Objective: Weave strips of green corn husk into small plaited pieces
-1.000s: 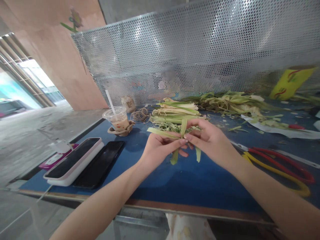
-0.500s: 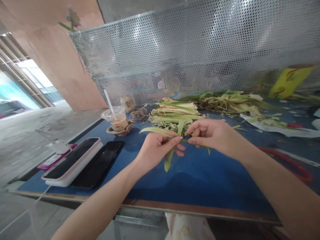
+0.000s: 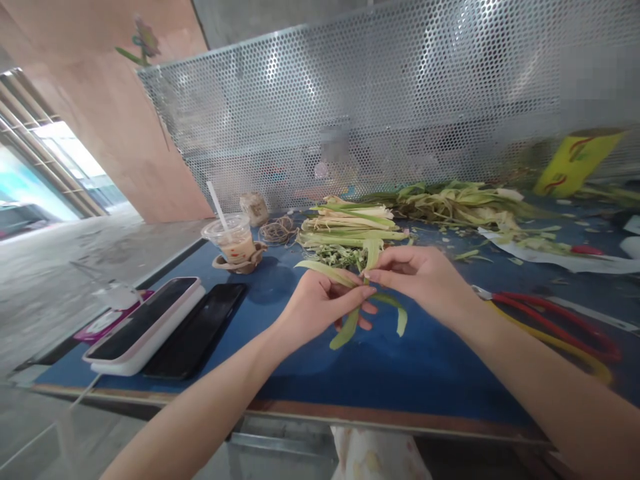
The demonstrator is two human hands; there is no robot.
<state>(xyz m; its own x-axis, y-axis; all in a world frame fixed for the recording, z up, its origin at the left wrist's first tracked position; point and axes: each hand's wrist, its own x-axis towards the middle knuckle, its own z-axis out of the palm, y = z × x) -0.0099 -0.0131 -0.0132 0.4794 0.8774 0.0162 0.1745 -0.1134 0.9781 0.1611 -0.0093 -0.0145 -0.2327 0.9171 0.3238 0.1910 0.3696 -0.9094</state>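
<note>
- The left hand [image 3: 320, 303] pinches a bundle of thin green leaf strips [image 3: 350, 320], thumb on top and fingers curled beneath; the strips are flat, ribbon-like and limp, and their loose ends hang down below the hand.
- The right hand [image 3: 425, 277] grips the same leaf strips with fingertips against the left thumb, one strip curling out under it in a soft arc.
- Both hands meet above the table [image 3: 400, 373], whose top is a smooth blue sheet with a brown edge.
- Just beyond the hands lies a stack of trimmed leaves [image 3: 350, 230], pale green and cream, laid straight and parallel.
- Farther back and toward the right is a looser heap of husks [image 3: 460, 203], crumpled and tangled.
- Beside the right forearm rest scissors [image 3: 550, 327] with red and yellow looped handles.
- Well to the left of the left hand sit two glossy black phones [image 3: 165, 323], flat and rectangular, one in a white case.
- Beyond them stands a clear plastic cup [image 3: 233, 240] with a straw, next to a coil of brown twine [image 3: 277, 230].
- A perforated metal screen [image 3: 400, 100] stands behind everything.
</note>
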